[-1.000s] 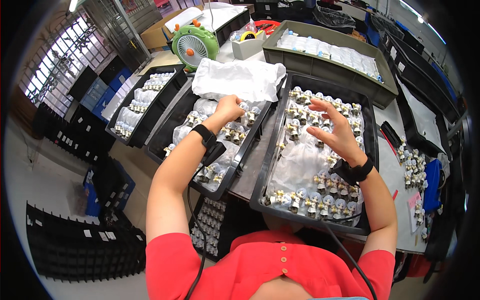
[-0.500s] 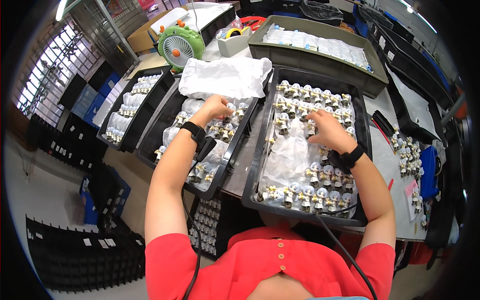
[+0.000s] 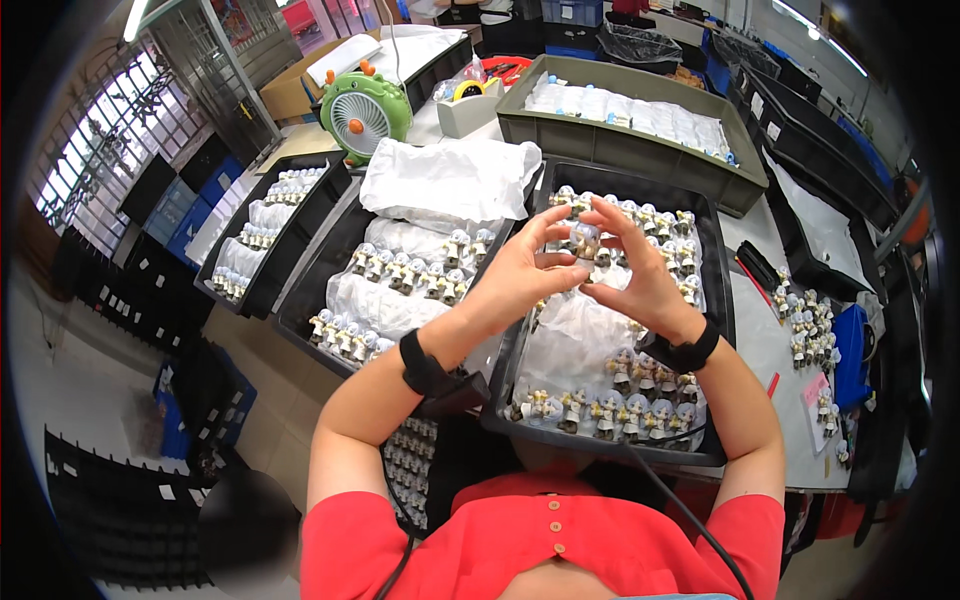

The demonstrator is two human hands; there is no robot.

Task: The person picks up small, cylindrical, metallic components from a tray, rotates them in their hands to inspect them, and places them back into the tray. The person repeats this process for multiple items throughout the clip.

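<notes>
Above the right black tray (image 3: 600,448), my two hands meet around one small chibi figurine (image 3: 584,242) with pale blue hair. Curved fingers and thumb of my left hand (image 3: 545,262) close on it from the left. From the right, my right hand (image 3: 640,280) has its fingertips on the same figurine; fingers partly hide its body. Rows of like figurines (image 3: 635,412) lie in this tray, with white wrapping sheet (image 3: 565,350) between far and near rows. The left black tray (image 3: 290,322) holds more figurine rows (image 3: 405,272) between white sheets, with a folded white sheet (image 3: 450,180) at its far end.
A narrower black tray (image 3: 262,290) with figurines stands farther left. Behind are a green dinosaur-shaped fan (image 3: 365,115), a tape dispenser (image 3: 470,108) and an olive bin (image 3: 640,150). Loose figurines (image 3: 808,330) and a blue case (image 3: 852,350) lie at right. A cable (image 3: 690,500) crosses my front.
My left hand has left the left tray and come right to meet my right hand. A figurine is now between them. The row in the left tray is uncovered to view.
</notes>
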